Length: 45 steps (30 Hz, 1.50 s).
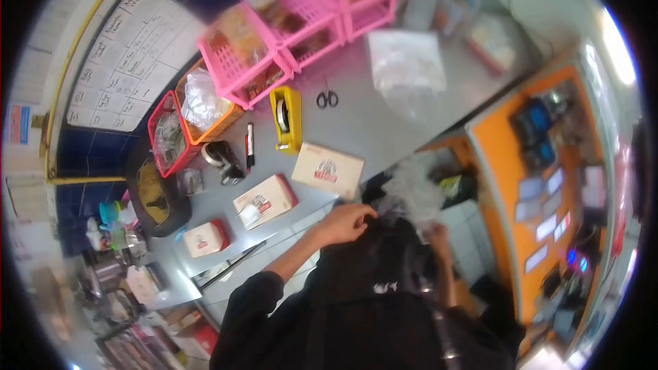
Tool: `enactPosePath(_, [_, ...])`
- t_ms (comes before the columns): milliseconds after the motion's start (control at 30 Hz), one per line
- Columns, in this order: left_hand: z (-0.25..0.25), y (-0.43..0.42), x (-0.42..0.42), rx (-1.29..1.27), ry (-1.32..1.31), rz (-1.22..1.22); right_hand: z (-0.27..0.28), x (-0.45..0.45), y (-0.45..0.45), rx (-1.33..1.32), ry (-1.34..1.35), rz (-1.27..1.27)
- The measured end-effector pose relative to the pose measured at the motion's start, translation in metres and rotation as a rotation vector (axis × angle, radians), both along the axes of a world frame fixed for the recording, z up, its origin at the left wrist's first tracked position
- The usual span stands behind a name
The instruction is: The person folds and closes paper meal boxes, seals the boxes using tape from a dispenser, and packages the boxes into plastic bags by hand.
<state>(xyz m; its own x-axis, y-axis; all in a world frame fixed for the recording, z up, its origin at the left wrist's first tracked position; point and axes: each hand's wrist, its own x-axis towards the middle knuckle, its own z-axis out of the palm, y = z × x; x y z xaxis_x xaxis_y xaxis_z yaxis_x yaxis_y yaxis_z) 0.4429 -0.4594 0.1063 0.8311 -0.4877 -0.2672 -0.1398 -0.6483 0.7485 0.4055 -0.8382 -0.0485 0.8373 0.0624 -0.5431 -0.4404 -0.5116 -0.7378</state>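
Observation:
My left hand is closed at the front edge of the steel table, beside the dark cloth of my clothing; what its fingers hold, if anything, is too small to tell. My right hand is lower right, blurred, next to a clear plastic bag, and its fingers cannot be made out. Just above my left hand lies a flat printed box. Further left stand a larger printed box and a smaller one.
A yellow tape dispenser, scissors, a marker and a black tape dispenser lie on the steel table. Pink baskets line its back. An orange counter stands at right.

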Motion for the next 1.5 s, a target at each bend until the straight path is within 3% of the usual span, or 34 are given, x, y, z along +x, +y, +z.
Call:
enactPosePath(33, [0.036,0.013,-0.011,-0.024,0.081,0.085,0.071,-0.022,0.009,0.237,0.172,-0.375])
enactPosePath(67, [0.053,0.025,-0.004,-0.058,0.116,0.187,0.095,-0.017,0.014,0.224,0.157,-0.38])
enactPosePath(133, [0.035,0.059,0.019,0.18,-0.163,0.043,0.123,-0.001,0.019,0.107,0.05,-0.332])
enactPosePath(200, [0.007,0.08,0.045,0.449,-0.536,-0.153,0.128,0.021,0.03,-0.03,0.031,-0.261])
enactPosePath(267, [-0.05,0.091,0.066,0.58,-0.617,-0.326,0.17,0.054,0.056,-0.141,-0.02,-0.102])
enactPosePath(333, [-0.077,0.098,0.095,0.44,-0.586,-0.299,0.161,0.069,0.055,-0.173,-0.266,-0.109])
enactPosePath(400, [-0.074,0.082,0.101,0.31,-0.564,-0.318,0.154,0.073,0.05,-0.268,-0.314,-0.132])
enactPosePath(467, [-0.022,0.073,0.099,0.225,-0.2,0.0,0.165,0.065,0.057,-0.34,-0.378,-0.143])
enactPosePath(500, [0.003,0.068,0.093,0.216,-0.221,-0.012,0.177,0.062,0.07,-0.337,-0.434,-0.149])
enactPosePath(567, [0.047,0.049,0.057,-0.12,-0.207,-0.009,0.206,0.051,0.099,-0.335,-0.496,-0.162])
enactPosePath(633, [0.073,0.026,0.023,-0.262,-0.202,-0.111,0.242,0.038,0.13,-0.214,-0.5,-0.17])
enactPosePath(700, [0.106,0.011,0.009,-0.304,0.188,-0.207,0.303,0.013,0.172,-0.156,-0.516,-0.094])
enactPosePath(800, [0.031,-0.012,0.007,-0.421,0.097,-0.255,0.353,-0.036,0.183,-0.012,-0.406,0.272])
enactPosePath(833, [0.003,-0.021,0.007,-0.463,0.068,-0.275,0.353,-0.054,0.184,0.041,-0.614,0.476])
enactPosePath(867, [-0.019,-0.027,0.005,-0.679,0.062,-0.117,0.376,-0.061,0.189,0.175,-0.225,0.565])
enactPosePath(900, [0.019,-0.02,-0.006,-0.862,0.183,0.051,0.371,-0.07,0.189,0.159,-0.137,0.51])
enactPosePath(933, [0.059,-0.014,-0.017,-1.062,0.279,0.22,0.333,-0.08,0.176,0.038,-0.334,0.232])
enactPosePath(967, [0.059,-0.013,-0.014,-1.065,0.262,0.23,0.283,-0.09,0.161,-0.078,-0.523,-0.048])
enactPosePath(1000, [0.052,-0.014,-0.01,-1.255,0.459,0.389,0.246,-0.101,0.157,-0.071,-0.529,-0.039])
enactPosePath(1067, [0.043,-0.015,-0.005,-1.519,0.701,0.724,0.202,-0.113,0.143,-0.341,-0.751,0.077])
enactPosePath(1167, [0.042,-0.014,-0.002,-1.289,0.672,1.072,0.264,-0.129,0.229,0.061,-1.236,0.422])
enactPosePath(1200, [0.036,-0.014,0.002,-1.223,0.659,1.127,0.247,-0.124,0.229,0.079,-1.243,0.429])
enactPosePath(1267, [-0.009,-0.014,0.023,-1.384,0.631,1.083,0.174,-0.104,0.219,-0.019,-0.674,0.368])
enactPosePath(1300, [-0.017,-0.01,0.026,-1.396,0.601,1.119,0.171,-0.088,0.207,-0.12,-0.187,0.679])
enactPosePath(1333, [-0.024,-0.004,0.03,-1.394,0.65,1.164,0.168,-0.088,0.203,-0.097,-0.164,0.761])
enactPosePath(1367, [-0.032,0.005,0.03,-1.386,0.7,1.216,0.205,-0.093,0.216,-0.066,-0.134,0.846])
enactPosePath(1433, [-0.056,0.009,0.032,-1.512,0.659,1.3,0.259,-0.084,0.23,0.497,-0.344,0.797])
enactPosePath(1467, [-0.06,0.0,0.04,-1.22,0.491,1.359,0.257,-0.044,0.229,0.39,-0.452,0.608])
enactPosePath(1500, [-0.054,0.013,0.029,-0.918,0.403,1.259,0.255,-0.003,0.228,0.276,-0.54,0.401])
